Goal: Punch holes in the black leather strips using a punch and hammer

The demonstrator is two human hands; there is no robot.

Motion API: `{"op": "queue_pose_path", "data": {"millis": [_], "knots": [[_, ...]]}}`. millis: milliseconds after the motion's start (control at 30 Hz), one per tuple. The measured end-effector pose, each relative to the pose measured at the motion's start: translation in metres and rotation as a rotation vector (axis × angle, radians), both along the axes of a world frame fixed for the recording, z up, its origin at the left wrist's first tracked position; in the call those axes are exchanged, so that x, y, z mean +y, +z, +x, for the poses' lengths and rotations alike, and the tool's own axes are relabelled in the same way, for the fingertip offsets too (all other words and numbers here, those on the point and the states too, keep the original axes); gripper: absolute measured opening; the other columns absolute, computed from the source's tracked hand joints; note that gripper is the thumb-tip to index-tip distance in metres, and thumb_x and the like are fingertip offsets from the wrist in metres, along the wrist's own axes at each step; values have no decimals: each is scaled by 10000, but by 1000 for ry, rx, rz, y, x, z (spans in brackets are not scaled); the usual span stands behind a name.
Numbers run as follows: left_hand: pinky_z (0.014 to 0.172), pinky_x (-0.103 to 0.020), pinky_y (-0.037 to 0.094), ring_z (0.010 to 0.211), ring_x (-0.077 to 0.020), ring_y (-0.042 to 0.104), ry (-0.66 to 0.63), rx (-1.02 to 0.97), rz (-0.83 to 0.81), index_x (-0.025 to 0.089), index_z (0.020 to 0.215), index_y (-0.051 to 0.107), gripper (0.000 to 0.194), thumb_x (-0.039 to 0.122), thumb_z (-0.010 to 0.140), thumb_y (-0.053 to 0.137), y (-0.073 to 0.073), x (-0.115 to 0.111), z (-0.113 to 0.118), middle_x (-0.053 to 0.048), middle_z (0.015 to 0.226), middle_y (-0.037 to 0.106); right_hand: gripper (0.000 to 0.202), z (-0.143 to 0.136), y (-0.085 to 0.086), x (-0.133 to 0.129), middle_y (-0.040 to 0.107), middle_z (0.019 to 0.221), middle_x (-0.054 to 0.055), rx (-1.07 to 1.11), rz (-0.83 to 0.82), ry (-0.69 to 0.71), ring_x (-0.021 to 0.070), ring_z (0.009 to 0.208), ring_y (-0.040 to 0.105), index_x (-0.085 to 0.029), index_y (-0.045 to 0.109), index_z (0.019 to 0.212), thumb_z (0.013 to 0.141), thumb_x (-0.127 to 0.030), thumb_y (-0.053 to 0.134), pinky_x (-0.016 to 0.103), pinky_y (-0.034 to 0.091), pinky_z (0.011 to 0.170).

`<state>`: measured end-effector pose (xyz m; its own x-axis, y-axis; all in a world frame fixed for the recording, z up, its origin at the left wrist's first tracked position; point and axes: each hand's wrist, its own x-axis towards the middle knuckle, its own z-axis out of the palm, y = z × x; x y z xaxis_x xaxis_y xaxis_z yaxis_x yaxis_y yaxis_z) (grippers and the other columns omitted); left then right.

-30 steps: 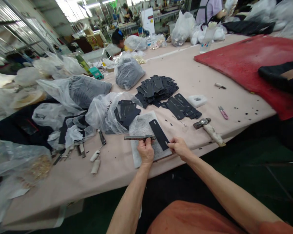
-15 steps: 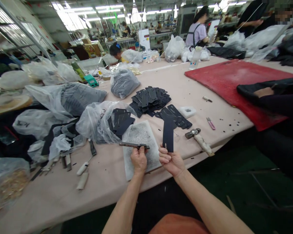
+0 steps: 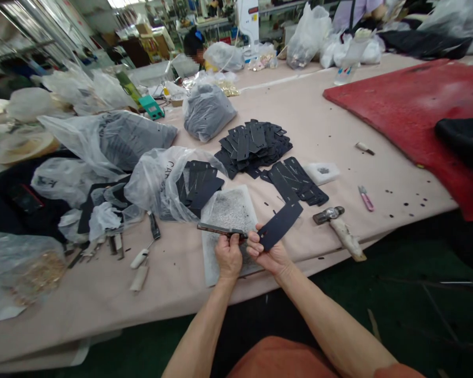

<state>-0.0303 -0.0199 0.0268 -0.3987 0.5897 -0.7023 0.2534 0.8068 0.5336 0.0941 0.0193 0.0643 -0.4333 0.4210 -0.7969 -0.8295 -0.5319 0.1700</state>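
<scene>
My left hand (image 3: 229, 258) is closed on a narrow dark metal bar-like tool (image 3: 216, 229), held level above a white, black-speckled board (image 3: 232, 203). Between the fingers of my right hand (image 3: 275, 257) is a flat dark strip (image 3: 281, 226) with a small slot near its gripped end; it slants up to the right. The tool's right end comes close to my right fingertips; whether they touch I cannot tell. Similar dark pieces lie in a small stack (image 3: 299, 181) and a larger heap (image 3: 256, 142) beyond, and others show in an open plastic bag (image 3: 150, 184).
To the right lie a hammer (image 3: 341, 228), pink-handled snips (image 3: 366, 199) and a small white block (image 3: 321, 172). A red sheet (image 3: 410, 105) covers the far right. Handled tools (image 3: 140, 258) and filled bags (image 3: 137, 136) crowd the left. The table's front edge is near my forearms.
The strip has tipped from upright to slanting right, and my right hand has come nearer the left. The view has tilted down. The left hand still holds the metal tool.
</scene>
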Motion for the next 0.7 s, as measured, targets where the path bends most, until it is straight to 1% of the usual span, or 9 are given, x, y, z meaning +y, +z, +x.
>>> {"op": "queue_pose_path", "data": {"millis": [100, 233, 367, 500, 700], "knots": [[636, -266, 407, 676, -173, 595, -4, -4, -11, 133, 772, 581, 353, 467, 823, 477, 0, 0, 1, -74, 720, 645, 213, -1, -4, 4, 451, 765, -4, -27, -7, 34, 40, 577, 354, -220, 697, 1012, 801, -190, 691, 187, 322, 565], [652, -268, 407, 702, -174, 596, -28, -2, -22, 137, 810, 594, 350, 462, 837, 467, -1, -1, 1, -68, 754, 655, 320, 0, -7, 11, 461, 729, -11, -68, 27, 114, 31, 533, 339, -160, 664, 1109, 793, -199, 695, 187, 299, 540], [662, -276, 413, 707, -178, 597, -40, 8, -32, 138, 814, 596, 361, 474, 838, 467, 0, 0, 1, -68, 762, 657, 296, 5, -13, 11, 484, 720, -4, -83, 88, 168, 35, 516, 355, -152, 655, 1114, 822, -200, 662, 195, 298, 534], [684, -277, 438, 734, -180, 620, -25, -22, -42, 139, 843, 599, 364, 478, 846, 467, 0, 2, 2, -68, 784, 669, 277, 11, -20, 9, 504, 737, 10, -88, 113, 181, 44, 532, 386, -167, 646, 1128, 854, -195, 617, 197, 306, 546], [690, -299, 462, 758, -210, 642, -31, -17, -60, 141, 834, 608, 391, 507, 830, 470, -4, -1, 0, -89, 794, 674, 276, 18, -19, 12, 504, 722, 9, -128, 75, 209, 43, 531, 400, -161, 658, 1092, 822, -223, 661, 193, 299, 550]]}}
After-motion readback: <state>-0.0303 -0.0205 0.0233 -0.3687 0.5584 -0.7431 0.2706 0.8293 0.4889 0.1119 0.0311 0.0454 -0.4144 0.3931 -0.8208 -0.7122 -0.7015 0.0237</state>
